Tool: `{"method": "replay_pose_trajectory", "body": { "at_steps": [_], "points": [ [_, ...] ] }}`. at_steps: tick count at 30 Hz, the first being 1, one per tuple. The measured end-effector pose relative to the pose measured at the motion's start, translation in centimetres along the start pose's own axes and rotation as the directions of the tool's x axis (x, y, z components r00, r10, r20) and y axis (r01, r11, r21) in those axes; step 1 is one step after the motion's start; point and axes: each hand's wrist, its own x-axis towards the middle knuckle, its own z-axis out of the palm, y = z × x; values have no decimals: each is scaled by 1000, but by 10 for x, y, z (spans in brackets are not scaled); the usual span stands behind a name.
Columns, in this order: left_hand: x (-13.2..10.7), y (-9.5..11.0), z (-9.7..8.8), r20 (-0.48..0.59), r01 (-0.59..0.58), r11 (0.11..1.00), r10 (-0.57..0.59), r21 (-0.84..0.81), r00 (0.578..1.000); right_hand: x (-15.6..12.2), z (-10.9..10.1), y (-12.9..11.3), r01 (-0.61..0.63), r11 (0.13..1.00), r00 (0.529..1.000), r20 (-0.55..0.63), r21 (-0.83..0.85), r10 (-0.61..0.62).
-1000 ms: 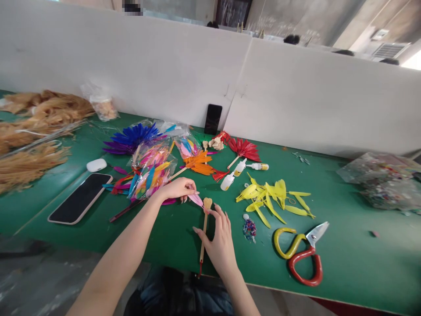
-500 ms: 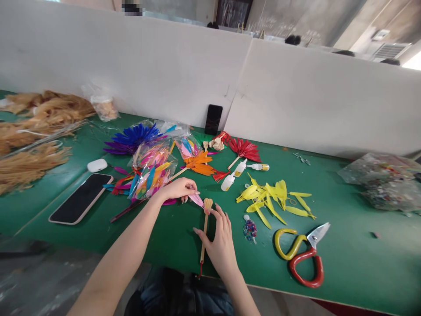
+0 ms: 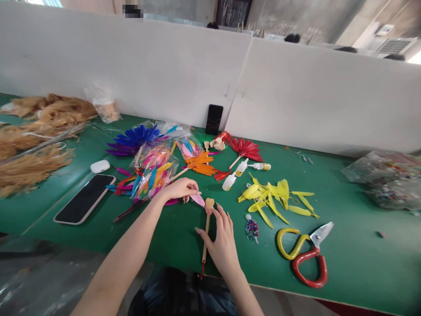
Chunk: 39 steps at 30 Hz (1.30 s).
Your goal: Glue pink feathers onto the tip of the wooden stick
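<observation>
My left hand pinches a pink feather between thumb and fingers. The feather's far end meets the heart-shaped head of a wooden stick, which lies on the green table with a red cord at its near end. My right hand rests over the stick with fingers apart. Its index fingertip touches the stick just below the head, and its thumb reaches across the handle. Right of this hand are a small heap of coloured beads and loose yellow feathers.
Scissors lie at the right, a bead bag beyond. Behind my hands are glue bottles, an orange feather fan, a red fan and bagged feathers. At left are a phone and tan fibre bundles.
The whole view has shifted slightly, so things on the table appear a little further right. Both hands keep nearly the same pose at the stick, with the pink feather still pinched.
</observation>
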Motion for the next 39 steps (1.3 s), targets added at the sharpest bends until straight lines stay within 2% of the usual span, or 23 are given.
{"method": "replay_pose_trajectory", "body": {
  "at_steps": [10,17,23,30,39],
  "points": [
    [-2,2,-2,-55,29,998,-26,49,998,-1,1,0,-22,998,998,54,-56,25],
    [-4,3,-5,-69,3,988,8,155,998,-2,-3,-4,35,980,999,-4,-194,-37],
    [-5,4,-5,-65,-5,992,14,130,998,-3,-4,-6,58,963,998,18,-262,-55],
    [-5,5,-4,-51,-12,996,17,91,999,-2,-3,-9,39,950,997,76,-310,-16],
    [-3,2,-4,-56,-27,991,34,133,998,-1,-3,-10,29,955,998,69,-294,-10]
  ]
}}
